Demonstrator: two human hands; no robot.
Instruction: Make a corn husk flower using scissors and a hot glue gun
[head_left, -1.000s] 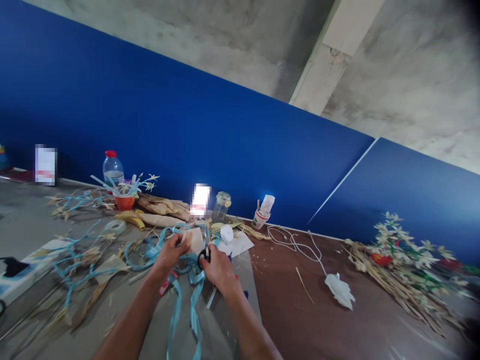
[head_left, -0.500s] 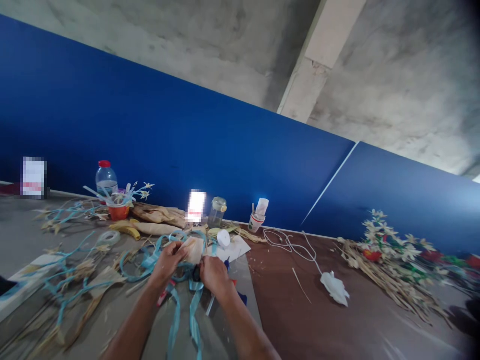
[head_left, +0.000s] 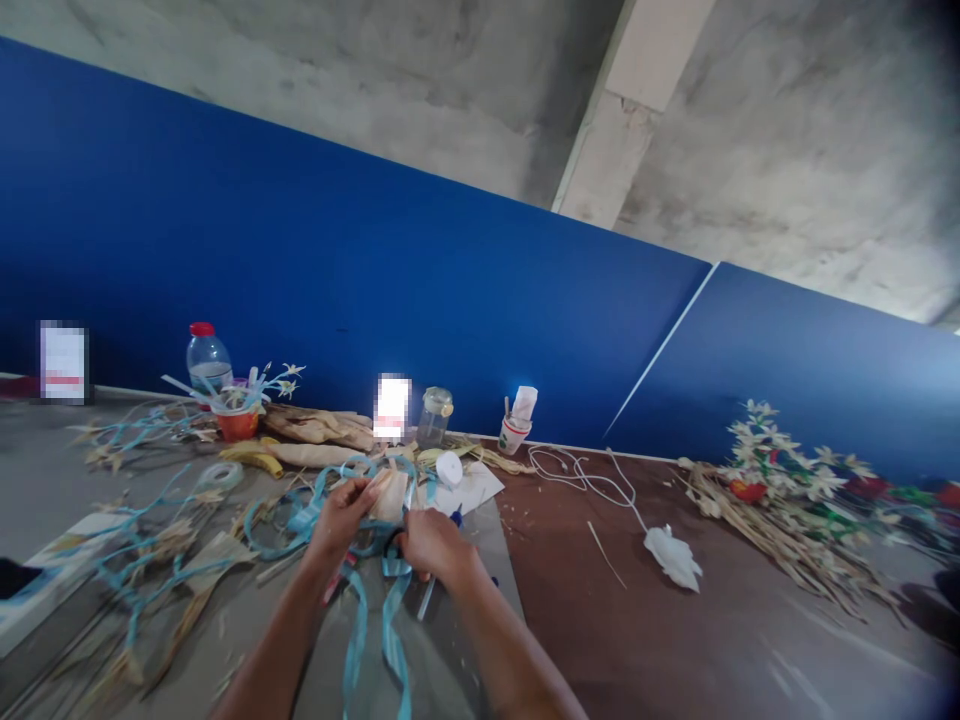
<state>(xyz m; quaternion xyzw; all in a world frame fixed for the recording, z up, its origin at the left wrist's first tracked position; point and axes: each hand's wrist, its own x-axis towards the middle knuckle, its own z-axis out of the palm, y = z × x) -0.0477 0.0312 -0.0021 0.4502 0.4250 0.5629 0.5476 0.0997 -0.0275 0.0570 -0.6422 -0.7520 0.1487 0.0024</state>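
1. Head view: your table [head_left: 675, 650] carries one blue ribbon [head_left: 352, 620], soft, light and slippery, with two tails trailing toward you.
2. Your left hand [head_left: 341, 515] pinches one pale husk piece [head_left: 391, 495] above the ribbon loops. It looks thin, dry and easily torn, so grip its near edge.
3. Your right hand [head_left: 435, 545] is closed round one pair of scissors [head_left: 407, 492], blades touching the husk piece.

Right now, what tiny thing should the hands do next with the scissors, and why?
Probably squeeze the scissors shut for a small snip. The left hand pinches the tan leaf piece and holds it up, and the right hand holds the scissors with the blades right at that piece's edge.
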